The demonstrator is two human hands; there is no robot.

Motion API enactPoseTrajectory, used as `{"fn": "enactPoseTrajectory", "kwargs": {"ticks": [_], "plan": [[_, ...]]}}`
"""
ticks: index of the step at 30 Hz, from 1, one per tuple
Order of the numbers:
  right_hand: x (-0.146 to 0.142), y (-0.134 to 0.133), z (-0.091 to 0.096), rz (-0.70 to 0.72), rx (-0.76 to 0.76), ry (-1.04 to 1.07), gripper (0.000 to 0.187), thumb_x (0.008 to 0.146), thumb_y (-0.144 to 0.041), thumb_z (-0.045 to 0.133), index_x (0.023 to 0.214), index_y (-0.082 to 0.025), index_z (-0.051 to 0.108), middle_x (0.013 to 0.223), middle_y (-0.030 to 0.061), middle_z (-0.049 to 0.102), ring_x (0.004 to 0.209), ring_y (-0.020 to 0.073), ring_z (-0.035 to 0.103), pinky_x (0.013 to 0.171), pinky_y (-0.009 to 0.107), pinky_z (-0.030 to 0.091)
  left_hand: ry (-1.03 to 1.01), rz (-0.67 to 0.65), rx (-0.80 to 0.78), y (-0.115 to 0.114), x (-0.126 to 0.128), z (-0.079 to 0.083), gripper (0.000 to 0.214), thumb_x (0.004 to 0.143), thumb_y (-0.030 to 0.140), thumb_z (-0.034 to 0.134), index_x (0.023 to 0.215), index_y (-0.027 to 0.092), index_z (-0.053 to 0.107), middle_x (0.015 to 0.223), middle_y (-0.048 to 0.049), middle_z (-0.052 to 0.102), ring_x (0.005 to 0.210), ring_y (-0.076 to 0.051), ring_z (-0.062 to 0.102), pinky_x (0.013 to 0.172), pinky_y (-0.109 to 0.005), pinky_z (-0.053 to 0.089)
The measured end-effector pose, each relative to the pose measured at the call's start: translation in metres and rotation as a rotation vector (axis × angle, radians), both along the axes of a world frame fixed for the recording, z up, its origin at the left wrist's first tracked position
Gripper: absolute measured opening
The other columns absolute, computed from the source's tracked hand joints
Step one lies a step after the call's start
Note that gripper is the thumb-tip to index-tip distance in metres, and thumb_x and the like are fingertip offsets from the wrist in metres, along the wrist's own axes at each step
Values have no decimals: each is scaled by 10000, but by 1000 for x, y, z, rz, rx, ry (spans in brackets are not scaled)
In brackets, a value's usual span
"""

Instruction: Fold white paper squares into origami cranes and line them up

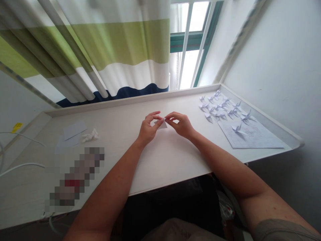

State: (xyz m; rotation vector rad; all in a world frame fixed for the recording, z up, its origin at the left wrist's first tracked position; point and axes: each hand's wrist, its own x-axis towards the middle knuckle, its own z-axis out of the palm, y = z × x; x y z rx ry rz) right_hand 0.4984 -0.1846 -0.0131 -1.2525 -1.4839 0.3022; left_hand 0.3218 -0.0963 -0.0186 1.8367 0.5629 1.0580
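Observation:
Both my hands meet over the middle of a pale wooden desk (155,160). Between them is a small folded piece of white paper (162,125). My left hand (148,129) pinches its left side with thumb and fingertips. My right hand (181,124) pinches its top right corner, fingers curled. The paper sits just above or on the desk surface; I cannot tell which.
Several folded paper cranes (220,108) lie at the back right, one crane (238,129) on a lined sheet (253,137). At the left are flat paper pieces (74,130), a crumpled white scrap (90,135), white cables (22,165) and a blurred patch. Curtain and window stand behind.

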Motion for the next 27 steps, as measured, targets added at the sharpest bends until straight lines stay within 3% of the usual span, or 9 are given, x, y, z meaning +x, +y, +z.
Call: {"fn": "enactPoseTrajectory", "kwargs": {"ticks": [6, 12, 21, 27], "plan": [[3, -3, 3, 25, 11, -82, 183, 973, -398, 693, 939, -270, 819, 1009, 60, 828, 924, 248, 767, 858, 421, 609, 49, 39, 194, -3, -4, 6, 115, 923, 350, 755, 883, 243, 774, 1272, -104, 763, 1357, -313, 597, 1198, -546, 408], [6, -3, 1, 27, -13, -188, 170, 973, -344, 682, 956, -278, 839, 1028, 52, 840, 933, 249, 776, 891, 417, 604, 113, 97, 466, 2, -6, 7, 90, 922, 297, 734, 856, 261, 783, 1290, -75, 747, 1353, -315, 554, 1193, -561, 405], [4, -6, 3, -15, -98, -218, 158, 952, -305, 694, 957, -271, 848, 977, 25, 856, 840, 240, 793, 841, 376, 589, 187, 81, 576, 4, -8, 10, 97, 925, 245, 712, 850, 254, 773, 1198, -77, 745, 1268, -319, 567, 1124, -556, 460], [2, -5, 0, -40, -75, -304, 167, 957, -242, 663, 950, -262, 829, 983, 35, 845, 881, 237, 778, 832, 366, 571, 291, 68, 683, 1, -9, 15, 147, 950, 201, 659, 866, 255, 767, 1197, -85, 742, 1283, -340, 571, 1102, -562, 430]]}}
